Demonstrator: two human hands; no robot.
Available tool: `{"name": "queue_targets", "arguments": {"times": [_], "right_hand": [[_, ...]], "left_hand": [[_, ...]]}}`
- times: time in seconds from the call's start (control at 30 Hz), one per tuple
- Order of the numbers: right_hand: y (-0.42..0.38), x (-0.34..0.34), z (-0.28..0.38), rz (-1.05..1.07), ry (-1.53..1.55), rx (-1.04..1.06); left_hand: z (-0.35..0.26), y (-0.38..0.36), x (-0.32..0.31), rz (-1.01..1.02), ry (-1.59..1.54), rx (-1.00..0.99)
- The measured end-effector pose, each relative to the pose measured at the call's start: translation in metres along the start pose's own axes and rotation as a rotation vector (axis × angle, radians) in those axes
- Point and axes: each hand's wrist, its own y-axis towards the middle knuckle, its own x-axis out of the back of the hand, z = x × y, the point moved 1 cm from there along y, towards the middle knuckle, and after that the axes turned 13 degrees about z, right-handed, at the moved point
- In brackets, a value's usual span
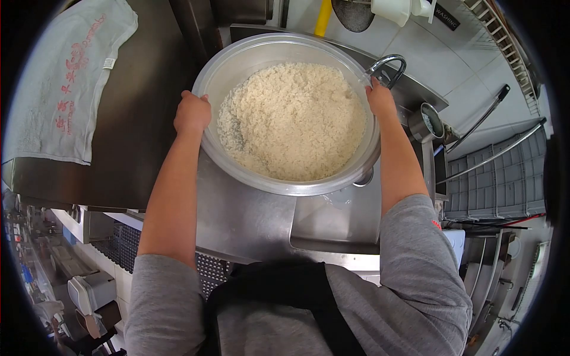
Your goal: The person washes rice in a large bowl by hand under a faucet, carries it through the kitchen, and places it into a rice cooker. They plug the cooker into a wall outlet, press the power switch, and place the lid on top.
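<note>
A large round translucent bowl [255,178] holds a heap of white rice [294,121], spread more thinly at its left side. My left hand [193,111] grips the bowl's left rim with the fingers wrapped round it. On the right rim, my right hand [380,98] is closed, close beside the curved metal faucet [392,58]. The bowl is over the back part of a steel sink [335,222] and its left drainboard; the bowl hides what lies directly beneath it.
A printed white towel [56,83] lies on the dark steel surface at left. Right of the faucet stands a metal pot [423,123]. Grey crates [496,178] and a long-handled tool are farther right. A strainer [353,15] hangs at the back wall.
</note>
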Motion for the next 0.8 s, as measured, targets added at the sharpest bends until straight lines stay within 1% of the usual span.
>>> {"name": "queue_targets", "arguments": {"times": [0.13,0.8], "right_hand": [[0.0015,-0.0021,-0.0017,-0.023,0.001,0.013],[0.0006,0.0007,-0.0004,-0.01,-0.013,0.02]], "left_hand": [[-0.0014,-0.0022,0.0009,0.011,0.001,0.016],[-0.0007,-0.0003,0.0009,0.011,-0.015,0.009]]}}
